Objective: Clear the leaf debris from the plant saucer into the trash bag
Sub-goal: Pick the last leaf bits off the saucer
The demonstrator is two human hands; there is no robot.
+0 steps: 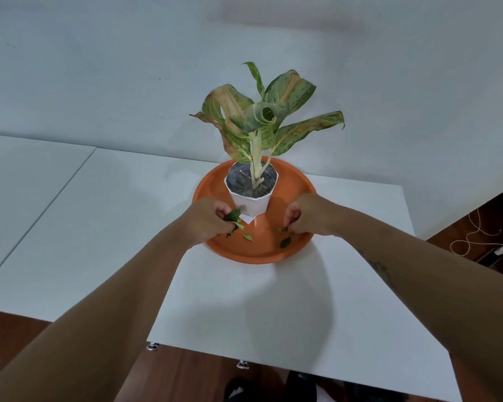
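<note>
White table (273, 300) under you, pale wall behind, wood floor showing at the edges. On the table sits the orange saucer (299, 181) — round, shallow, its near rim toward you. A white faceted pot (254, 206) stands in the saucer's back half, dark soil inside, holding a plant (262, 117) with mottled green leaves, several browned at the tips.

Your left hand (208, 219) is over the saucer's left side, fingers curled closed on a bunch of green leaf pieces (234, 217) that stick out toward the pot. Your right hand (304, 216) is over the right side, fingertips pinched together on a small scrap (283, 229) just above the saucer floor.

Loose debris lies on the saucer floor between your hands — one small leaf (248, 237) near the left hand, another leaf bit (285, 242) below the right
</note>
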